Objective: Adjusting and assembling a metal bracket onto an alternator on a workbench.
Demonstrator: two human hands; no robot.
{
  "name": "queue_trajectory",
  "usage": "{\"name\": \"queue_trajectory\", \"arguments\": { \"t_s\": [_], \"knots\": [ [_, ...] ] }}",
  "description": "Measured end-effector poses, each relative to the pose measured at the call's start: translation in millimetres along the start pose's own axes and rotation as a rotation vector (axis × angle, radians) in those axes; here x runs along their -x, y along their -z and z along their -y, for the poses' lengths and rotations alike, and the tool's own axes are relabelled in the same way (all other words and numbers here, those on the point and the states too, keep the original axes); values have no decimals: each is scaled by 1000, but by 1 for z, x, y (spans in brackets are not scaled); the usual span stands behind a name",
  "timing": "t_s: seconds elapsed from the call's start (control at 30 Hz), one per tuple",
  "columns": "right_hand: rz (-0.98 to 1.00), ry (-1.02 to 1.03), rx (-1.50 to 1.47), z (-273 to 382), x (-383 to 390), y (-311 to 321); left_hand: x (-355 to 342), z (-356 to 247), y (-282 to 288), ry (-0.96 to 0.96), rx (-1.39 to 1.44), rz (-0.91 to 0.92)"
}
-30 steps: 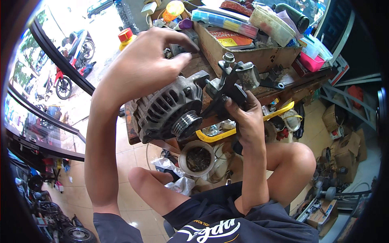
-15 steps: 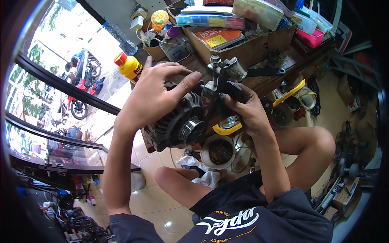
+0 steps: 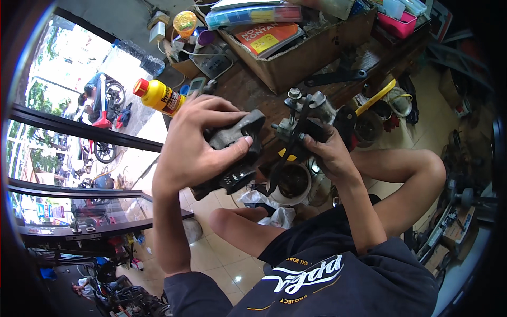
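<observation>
My left hand point(image 3: 185, 148) is wrapped over a dark, grimy alternator point(image 3: 245, 124), its thumb on the housing; much of that part and its pulley are hidden or in shadow. My right hand point(image 3: 332, 156) grips a metal bracket assembly point(image 3: 317, 108) with upright and sideways bolts, its thumb pressed near a black plate. A small gap shows between the bracket's sideways bolt and the alternator's lug. Both are held at the front edge of a worn wooden bench point(image 3: 240, 84), where a dark flat metal arm point(image 3: 335, 78) lies behind the bracket.
A yellow bottle with a red cap point(image 3: 158, 95) stands at the bench's left. A cardboard box point(image 3: 280, 66) of booklets and cases fills the back. A bucket point(image 3: 290, 185) sits below. Left, beyond a dark door frame point(image 3: 79, 124), a person point(image 3: 90, 98) is by a red motorbike.
My left hand has come down and closed over the alternator, which now sits apart from the bracket with its pulley tilted into shadow. My right hand keeps holding the bracket, slightly farther right.
</observation>
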State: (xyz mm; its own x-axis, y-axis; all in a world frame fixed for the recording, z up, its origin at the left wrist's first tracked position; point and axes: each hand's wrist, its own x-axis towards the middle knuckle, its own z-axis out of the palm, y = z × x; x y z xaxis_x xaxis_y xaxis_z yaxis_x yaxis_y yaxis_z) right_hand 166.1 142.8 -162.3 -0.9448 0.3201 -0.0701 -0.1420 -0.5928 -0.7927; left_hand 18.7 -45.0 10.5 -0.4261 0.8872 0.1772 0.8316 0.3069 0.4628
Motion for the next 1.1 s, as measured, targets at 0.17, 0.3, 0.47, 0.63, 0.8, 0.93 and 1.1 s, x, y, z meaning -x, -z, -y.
{"name": "queue_trajectory", "arguments": {
  "t_s": [0.17, 0.3, 0.47, 0.63, 0.8, 0.93, 1.1],
  "knots": [
    [10, -16, 30, 1, 23, 15, -10, 25, 13, -108, 132, 180],
    [11, 24, 41, -15, 29, 32, -6, 22, 9, -187, 49, 95],
    [40, -33, 0, -14, 34, 21, 20, 8, 3, -231, -152, -420],
    [20, 73, 25, -7, 42, 30, 104, 22, -35, 72, -20, -700],
    [-24, 55, 71, -4, 46, 41, 127, 30, -93, 311, 695, -649],
    [-59, 48, 98, -4, 54, 42, 110, 40, -83, 200, 691, -649],
    [-54, 65, 12, 1, 56, 33, 104, 39, -78, 152, 604, -665]
  ]
}}
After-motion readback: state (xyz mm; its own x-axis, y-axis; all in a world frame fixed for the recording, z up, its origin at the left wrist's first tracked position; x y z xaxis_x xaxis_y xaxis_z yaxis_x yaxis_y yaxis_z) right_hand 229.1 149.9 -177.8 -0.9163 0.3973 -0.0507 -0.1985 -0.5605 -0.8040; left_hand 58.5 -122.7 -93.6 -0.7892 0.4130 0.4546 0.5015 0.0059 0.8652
